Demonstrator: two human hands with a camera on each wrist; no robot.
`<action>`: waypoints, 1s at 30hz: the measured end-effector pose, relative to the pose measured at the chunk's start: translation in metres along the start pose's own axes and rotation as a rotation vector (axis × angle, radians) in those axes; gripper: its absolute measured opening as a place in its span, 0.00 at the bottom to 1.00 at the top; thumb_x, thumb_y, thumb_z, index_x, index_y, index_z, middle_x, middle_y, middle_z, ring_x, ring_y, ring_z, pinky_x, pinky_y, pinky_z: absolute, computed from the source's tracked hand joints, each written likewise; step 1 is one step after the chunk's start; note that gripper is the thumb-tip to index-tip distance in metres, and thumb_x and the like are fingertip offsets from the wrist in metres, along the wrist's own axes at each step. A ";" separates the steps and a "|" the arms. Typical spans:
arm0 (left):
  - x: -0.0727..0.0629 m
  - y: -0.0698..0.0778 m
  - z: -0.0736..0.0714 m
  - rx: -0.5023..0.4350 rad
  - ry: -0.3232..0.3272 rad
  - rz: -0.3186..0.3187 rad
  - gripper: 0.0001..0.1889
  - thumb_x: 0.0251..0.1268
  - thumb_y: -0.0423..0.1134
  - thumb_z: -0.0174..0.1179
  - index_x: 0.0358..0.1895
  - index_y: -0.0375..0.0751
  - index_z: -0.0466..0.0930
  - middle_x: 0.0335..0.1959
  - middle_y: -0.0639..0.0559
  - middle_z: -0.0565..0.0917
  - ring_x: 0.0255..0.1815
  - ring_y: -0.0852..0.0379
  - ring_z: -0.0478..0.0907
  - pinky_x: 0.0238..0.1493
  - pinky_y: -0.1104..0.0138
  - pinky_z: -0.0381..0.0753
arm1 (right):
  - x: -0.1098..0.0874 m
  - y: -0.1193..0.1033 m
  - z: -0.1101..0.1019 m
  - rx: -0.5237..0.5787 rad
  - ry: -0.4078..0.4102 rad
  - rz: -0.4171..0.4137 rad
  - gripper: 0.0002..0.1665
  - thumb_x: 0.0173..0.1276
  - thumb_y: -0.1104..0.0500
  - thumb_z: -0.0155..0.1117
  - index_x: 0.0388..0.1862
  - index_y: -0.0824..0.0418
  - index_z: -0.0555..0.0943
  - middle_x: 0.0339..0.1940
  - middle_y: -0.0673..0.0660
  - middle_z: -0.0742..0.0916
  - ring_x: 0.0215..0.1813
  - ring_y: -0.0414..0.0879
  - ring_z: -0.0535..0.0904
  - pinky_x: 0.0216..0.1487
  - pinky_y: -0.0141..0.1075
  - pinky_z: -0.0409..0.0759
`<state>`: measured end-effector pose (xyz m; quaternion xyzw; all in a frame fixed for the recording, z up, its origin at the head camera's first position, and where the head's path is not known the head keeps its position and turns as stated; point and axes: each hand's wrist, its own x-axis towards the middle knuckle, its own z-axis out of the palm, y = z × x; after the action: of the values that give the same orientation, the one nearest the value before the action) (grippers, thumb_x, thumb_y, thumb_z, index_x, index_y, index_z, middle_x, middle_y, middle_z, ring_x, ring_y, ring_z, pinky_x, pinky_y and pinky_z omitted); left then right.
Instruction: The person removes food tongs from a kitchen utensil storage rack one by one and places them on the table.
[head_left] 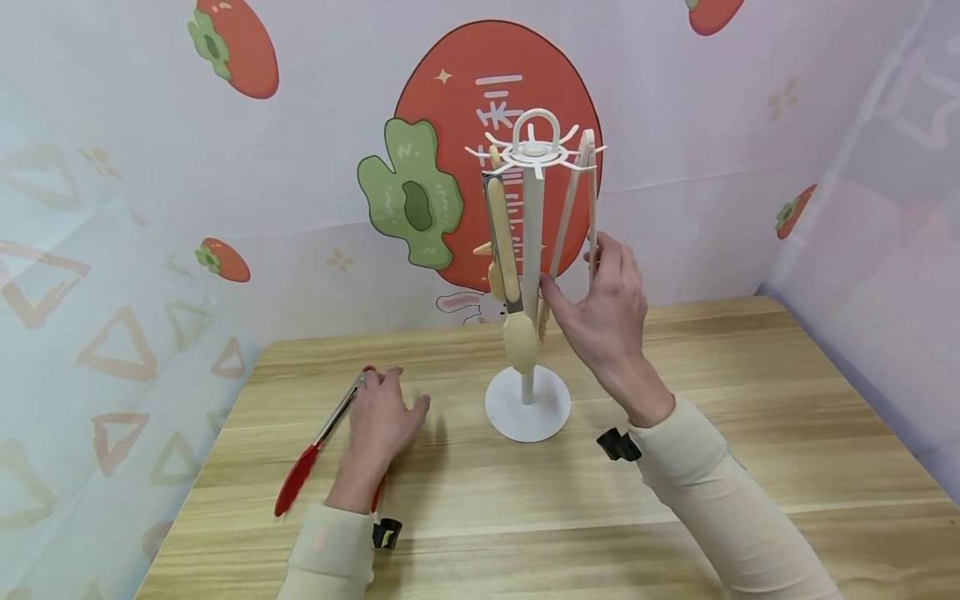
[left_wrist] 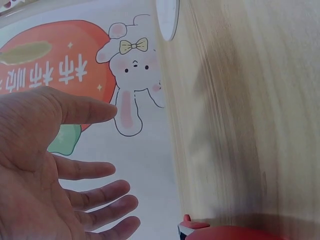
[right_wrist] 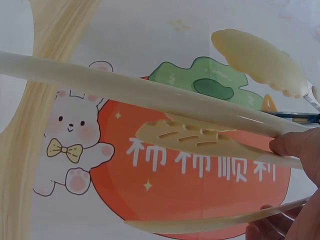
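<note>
A white rack with a ring of hooks stands upright on a round base. White-and-cream tongs hang spread from a hook on its right side. My right hand holds them low down, thumb on one arm, fingers curled round the other. In the right wrist view, the tongs' scalloped head lies near the pole. Metal tongs with cream grips and heads hang on the rack's left. My left hand, fingers loosely spread and holding nothing, is over the table beside red-tipped metal tongs.
Another red item lies partly hidden under my left wrist. The rack's base rests on the wooden table. Behind it hangs a printed cloth with fruit pictures.
</note>
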<state>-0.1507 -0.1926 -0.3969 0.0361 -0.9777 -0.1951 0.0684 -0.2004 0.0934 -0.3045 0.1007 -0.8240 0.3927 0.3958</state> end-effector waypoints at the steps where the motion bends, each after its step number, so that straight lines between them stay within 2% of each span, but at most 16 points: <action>1: 0.000 0.000 0.000 0.002 -0.001 0.001 0.34 0.65 0.48 0.65 0.66 0.25 0.72 0.56 0.25 0.73 0.58 0.30 0.72 0.54 0.40 0.75 | 0.000 0.000 0.000 -0.003 0.002 0.000 0.40 0.61 0.51 0.76 0.64 0.72 0.72 0.44 0.66 0.78 0.45 0.57 0.73 0.40 0.46 0.70; 18: -0.005 0.013 -0.006 -0.007 0.016 0.053 0.34 0.64 0.48 0.67 0.66 0.26 0.73 0.58 0.27 0.75 0.59 0.30 0.72 0.55 0.41 0.74 | 0.001 -0.003 -0.001 -0.109 -0.002 0.000 0.36 0.64 0.49 0.72 0.63 0.69 0.73 0.43 0.64 0.81 0.43 0.58 0.77 0.38 0.50 0.76; 30: -0.008 0.018 -0.008 -0.031 0.007 0.068 0.34 0.64 0.48 0.67 0.66 0.27 0.73 0.58 0.28 0.75 0.60 0.32 0.71 0.57 0.42 0.73 | 0.000 -0.005 -0.004 -0.085 -0.018 -0.005 0.35 0.64 0.54 0.73 0.62 0.73 0.73 0.41 0.64 0.80 0.39 0.58 0.76 0.35 0.50 0.75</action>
<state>-0.1430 -0.1782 -0.3840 0.0023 -0.9750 -0.2075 0.0789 -0.1961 0.0928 -0.2999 0.0895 -0.8433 0.3555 0.3931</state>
